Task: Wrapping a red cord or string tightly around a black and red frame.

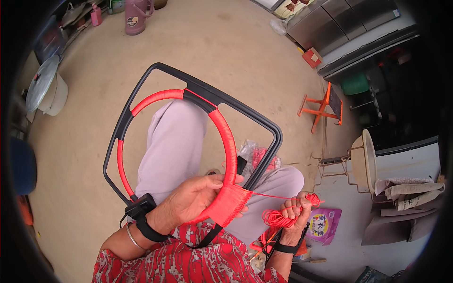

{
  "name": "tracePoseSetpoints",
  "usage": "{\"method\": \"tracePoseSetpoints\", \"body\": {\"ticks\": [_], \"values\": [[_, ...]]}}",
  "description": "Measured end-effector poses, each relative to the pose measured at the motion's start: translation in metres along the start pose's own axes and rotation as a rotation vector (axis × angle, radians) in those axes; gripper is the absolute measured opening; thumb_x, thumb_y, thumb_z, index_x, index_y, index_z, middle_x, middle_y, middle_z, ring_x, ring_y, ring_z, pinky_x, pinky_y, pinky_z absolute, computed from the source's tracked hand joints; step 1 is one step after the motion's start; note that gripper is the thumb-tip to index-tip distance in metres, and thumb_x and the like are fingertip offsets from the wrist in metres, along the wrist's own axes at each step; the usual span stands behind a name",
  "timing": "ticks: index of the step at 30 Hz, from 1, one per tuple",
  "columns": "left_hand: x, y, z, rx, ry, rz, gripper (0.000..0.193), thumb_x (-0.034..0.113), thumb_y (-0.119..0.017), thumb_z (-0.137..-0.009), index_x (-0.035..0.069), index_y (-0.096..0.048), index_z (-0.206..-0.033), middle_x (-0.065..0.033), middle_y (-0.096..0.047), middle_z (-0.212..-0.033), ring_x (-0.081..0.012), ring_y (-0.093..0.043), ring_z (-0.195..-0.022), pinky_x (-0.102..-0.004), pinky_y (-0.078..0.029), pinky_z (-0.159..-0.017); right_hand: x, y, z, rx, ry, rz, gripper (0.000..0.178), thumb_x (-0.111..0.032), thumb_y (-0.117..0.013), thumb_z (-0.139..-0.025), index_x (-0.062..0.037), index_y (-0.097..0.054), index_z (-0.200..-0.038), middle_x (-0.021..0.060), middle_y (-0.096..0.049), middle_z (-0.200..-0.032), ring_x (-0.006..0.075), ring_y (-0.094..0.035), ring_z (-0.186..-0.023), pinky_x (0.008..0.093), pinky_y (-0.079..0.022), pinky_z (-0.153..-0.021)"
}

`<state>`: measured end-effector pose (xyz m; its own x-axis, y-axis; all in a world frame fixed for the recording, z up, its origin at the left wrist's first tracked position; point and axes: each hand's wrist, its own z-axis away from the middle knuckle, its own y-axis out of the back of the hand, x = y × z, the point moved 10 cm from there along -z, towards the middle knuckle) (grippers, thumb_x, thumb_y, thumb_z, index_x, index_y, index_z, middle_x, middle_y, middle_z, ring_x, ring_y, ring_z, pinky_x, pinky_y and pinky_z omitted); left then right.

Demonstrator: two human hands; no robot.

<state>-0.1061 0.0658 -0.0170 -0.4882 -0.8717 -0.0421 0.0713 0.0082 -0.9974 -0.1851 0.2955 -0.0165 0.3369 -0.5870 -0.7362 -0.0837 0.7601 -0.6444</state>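
Observation:
A black frame [275, 137] with a round ring [229, 146] inside it stands tilted over my lap. Red cord is wound tightly round most of the ring, and black shows in places at the top and left. My left hand [193, 195] grips the ring at its lower right, thumb on the near side, beside a wide fan of red windings [231, 205]. From there a taut red strand [271, 195] runs to my right hand [296, 212]. That hand is closed round a looped bundle of red cord [278, 219], held away from the frame.
Between my knees lies a clear plastic bag [264, 159] with red cord. An orange folding stool [323, 108] and a purple packet [325, 226] are to the right, near a rack with cloths [410, 193]. A pink thermos [135, 19] and a lidded white bucket [57, 96] stand left.

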Motion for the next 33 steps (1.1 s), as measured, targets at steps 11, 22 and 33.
{"method": "tracePoseSetpoints", "body": {"ticks": [11, 22, 33], "values": [[-0.016, -0.017, 0.004, -0.133, 0.143, -0.035, 0.049, 0.018, -0.043, -0.095, -0.004, -0.037, -0.137, -0.0262, -0.052, -0.126, -0.0421, -0.054, -0.114, -0.0517, -0.044, -0.097, -0.008, -0.005, 0.005, -0.026, 0.040, 0.011, 0.026, -0.014, -0.054, -0.085, -0.0124, -0.039, -0.063, -0.0051, -0.034, -0.043, 0.0078, -0.030, -0.034, 0.0241, -0.030, -0.034], [-0.017, -0.017, 0.000, -0.097, 0.149, -0.028, 0.057, 0.016, -0.042, -0.086, -0.003, -0.035, -0.139, -0.0272, -0.056, -0.118, -0.0389, -0.061, -0.101, -0.0497, -0.048, -0.090, -0.019, -0.010, 0.014, 0.015, 0.091, -0.024, 0.026, -0.015, -0.054, -0.084, -0.0114, -0.040, -0.063, -0.0042, -0.037, -0.044, 0.0089, -0.033, -0.035, 0.0254, -0.036, -0.036], [-0.008, -0.009, 0.006, 0.035, 0.063, -0.149, 0.059, 0.014, -0.043, -0.083, 0.001, -0.037, -0.140, -0.0325, -0.051, -0.123, -0.0424, -0.055, -0.107, -0.0530, -0.044, -0.093, -0.019, -0.021, 0.016, -0.083, 0.078, 0.005, 0.026, -0.011, -0.050, -0.086, -0.0129, -0.037, -0.065, -0.0055, -0.035, -0.044, 0.0062, -0.032, -0.035, 0.0220, -0.030, -0.035]]}}
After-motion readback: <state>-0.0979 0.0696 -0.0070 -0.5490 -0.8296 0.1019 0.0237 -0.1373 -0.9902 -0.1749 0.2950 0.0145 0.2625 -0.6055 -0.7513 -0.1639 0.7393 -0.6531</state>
